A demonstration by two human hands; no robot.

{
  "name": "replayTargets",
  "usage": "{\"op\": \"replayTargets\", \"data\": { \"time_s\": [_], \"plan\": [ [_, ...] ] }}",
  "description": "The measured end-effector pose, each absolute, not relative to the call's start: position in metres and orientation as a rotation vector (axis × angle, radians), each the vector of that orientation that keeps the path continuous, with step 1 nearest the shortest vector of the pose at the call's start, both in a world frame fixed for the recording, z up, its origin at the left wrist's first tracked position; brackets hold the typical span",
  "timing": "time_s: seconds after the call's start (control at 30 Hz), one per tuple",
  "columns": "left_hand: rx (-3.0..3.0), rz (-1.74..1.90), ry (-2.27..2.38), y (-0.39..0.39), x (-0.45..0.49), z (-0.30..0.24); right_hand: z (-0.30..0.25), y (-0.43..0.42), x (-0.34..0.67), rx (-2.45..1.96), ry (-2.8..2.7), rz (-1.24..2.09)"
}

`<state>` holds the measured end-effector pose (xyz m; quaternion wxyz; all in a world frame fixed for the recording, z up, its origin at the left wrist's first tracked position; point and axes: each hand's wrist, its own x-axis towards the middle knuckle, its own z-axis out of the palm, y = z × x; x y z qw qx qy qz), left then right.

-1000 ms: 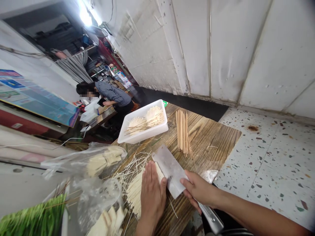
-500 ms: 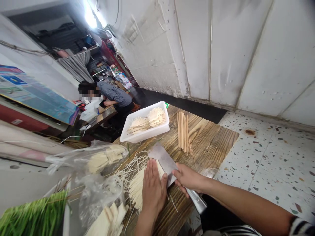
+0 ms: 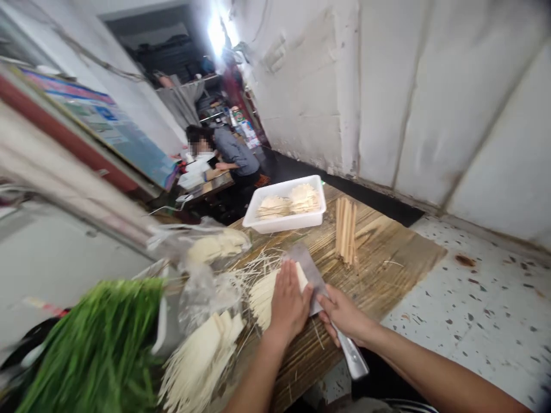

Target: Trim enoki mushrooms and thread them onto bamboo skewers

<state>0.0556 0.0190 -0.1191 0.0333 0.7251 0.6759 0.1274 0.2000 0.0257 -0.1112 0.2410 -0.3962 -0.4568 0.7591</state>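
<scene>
My left hand [image 3: 289, 299] lies flat, fingers together, pressing down on a stack of pale tofu sheets [image 3: 263, 289] on the wooden table [image 3: 387, 269]. My right hand [image 3: 344, 315] grips the metal handle of a cleaver [image 3: 310, 274]. The blade stands nearly on edge against the right side of the stack, just beside my left fingers. Thin cut strips [image 3: 247, 269] lie scattered to the left of the stack.
A white tray [image 3: 288, 221] of folded skewered pieces stands at the table's far end, with a bundle of bamboo skewers [image 3: 345, 231] to its right. Plastic bags of tofu sheets [image 3: 215, 246] and green chives [image 3: 99, 350] are at left. A person sits at a desk beyond.
The cleaver has tipped from lying flat to nearly on edge against the stack. My head has turned left, so more of the chives and bags shows. My left hand stays on the stack.
</scene>
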Motion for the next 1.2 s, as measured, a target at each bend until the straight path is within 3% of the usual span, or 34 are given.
{"op": "replayTargets", "data": {
  "time_s": [0.3,0.47,0.7,0.9,1.07,1.2],
  "plan": [
    [2.244,0.544,2.146,-0.002,0.059,-0.021,-0.039,0.005,0.206,-0.963,-1.336,1.976],
    [2.207,0.538,2.409,-0.043,0.017,0.015,-0.005,-0.011,0.159,-0.763,-1.422,2.115],
    [2.120,0.578,2.666,-0.121,-0.083,-0.052,-0.048,-0.052,0.065,-0.698,-1.494,2.417],
    [1.818,0.676,2.598,-0.124,-0.124,-0.130,-0.094,-0.050,0.022,-0.884,-1.791,2.249],
    [1.736,0.602,2.578,-0.110,-0.123,-0.149,-0.088,-0.019,0.076,-0.920,-1.786,2.064],
    [1.804,0.436,2.704,-0.110,-0.118,-0.133,-0.080,0.001,0.166,-0.884,-1.583,2.016]
  ]
}}
